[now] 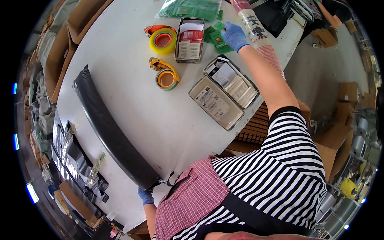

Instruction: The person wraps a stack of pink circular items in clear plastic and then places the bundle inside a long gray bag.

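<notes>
A long black plastic-wrapped package (pixel 114 136) lies slantwise across the left side of the table. At its near end my left hand (pixel 146 196), in a blue glove, is closed on the wrapping, with the fingers partly hidden behind it. Stretched to the far side, my right hand (pixel 235 37), also blue-gloved, is closed at the edge of a small green packet (pixel 219 26); its fingertips are hard to make out. More green packets (pixel 220 43) lie flat just below that hand. A clear bag of green packets (pixel 190 9) sits beyond them.
Orange-handled (pixel 163 40) and yellow-handled (pixel 166 78) tape dispensers stand mid-table. Beside them are a tin of cards (pixel 189 50), a box of labels (pixel 234 82) and another label box (pixel 216 103). A wrapped roll (pixel 258 34) lies right; cardboard boxes (pixel 60 60) stand left.
</notes>
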`<state>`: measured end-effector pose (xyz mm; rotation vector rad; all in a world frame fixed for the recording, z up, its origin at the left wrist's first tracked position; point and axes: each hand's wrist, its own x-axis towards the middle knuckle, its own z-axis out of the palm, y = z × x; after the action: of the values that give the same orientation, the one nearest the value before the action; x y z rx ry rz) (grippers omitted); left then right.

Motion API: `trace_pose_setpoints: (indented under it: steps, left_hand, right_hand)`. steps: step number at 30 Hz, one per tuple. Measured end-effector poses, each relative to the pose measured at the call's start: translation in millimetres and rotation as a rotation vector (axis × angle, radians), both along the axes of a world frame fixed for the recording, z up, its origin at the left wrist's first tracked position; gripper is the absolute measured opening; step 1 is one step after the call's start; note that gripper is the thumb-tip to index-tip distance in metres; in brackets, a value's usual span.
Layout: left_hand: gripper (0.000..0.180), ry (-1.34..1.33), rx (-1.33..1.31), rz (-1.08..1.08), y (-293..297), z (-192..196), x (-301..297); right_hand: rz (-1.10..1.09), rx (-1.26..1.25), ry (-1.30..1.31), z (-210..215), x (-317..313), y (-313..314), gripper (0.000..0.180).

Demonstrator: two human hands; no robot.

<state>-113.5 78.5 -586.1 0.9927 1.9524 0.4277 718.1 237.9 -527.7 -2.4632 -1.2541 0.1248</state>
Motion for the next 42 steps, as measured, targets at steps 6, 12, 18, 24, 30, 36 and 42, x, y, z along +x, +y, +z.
trace_pose_setpoints:
  steps: [6, 12, 18, 24, 30, 36, 42]
  left_hand:
    - [0.019, -0.076, -0.034, 0.153, 0.2, -5.8, -8.3]
    - [0.018, -0.019, -0.013, 0.045, 2.7, 0.5, 4.2]
    - [0.021, -0.174, -0.009, 0.175, -2.0, -17.0, -19.8]
    - [0.014, -0.244, 0.011, 0.291, -4.2, -18.7, -25.0]
    - [0.023, -0.021, 0.006, 0.079, -1.7, -18.5, -18.7]
    - [0.022, -0.049, 0.008, 0.116, 1.9, -13.9, -13.5]
    - [0.024, -0.055, -0.051, 0.16, 4.7, -14.0, -16.9]
  right_hand:
    - [0.5, 0.157, 0.223, 48.0, -68.2, 51.7, 0.034]
    - [0.65, -0.287, -0.065, 28.6, -89.4, 80.7, 0.035]
    - [0.644, -0.356, -0.207, -0.5, -107.0, 79.2, 0.029]
    - [0.668, -0.32, -0.261, -10.3, -112.1, 83.0, 0.021]
    - [0.617, -0.222, -0.246, -22.7, -108.8, 80.1, 0.02]
    - [0.673, -0.264, -0.264, -3.7, -118.0, 75.4, 0.019]
    - [0.727, -0.245, -0.322, -3.5, -120.7, 71.4, 0.019]
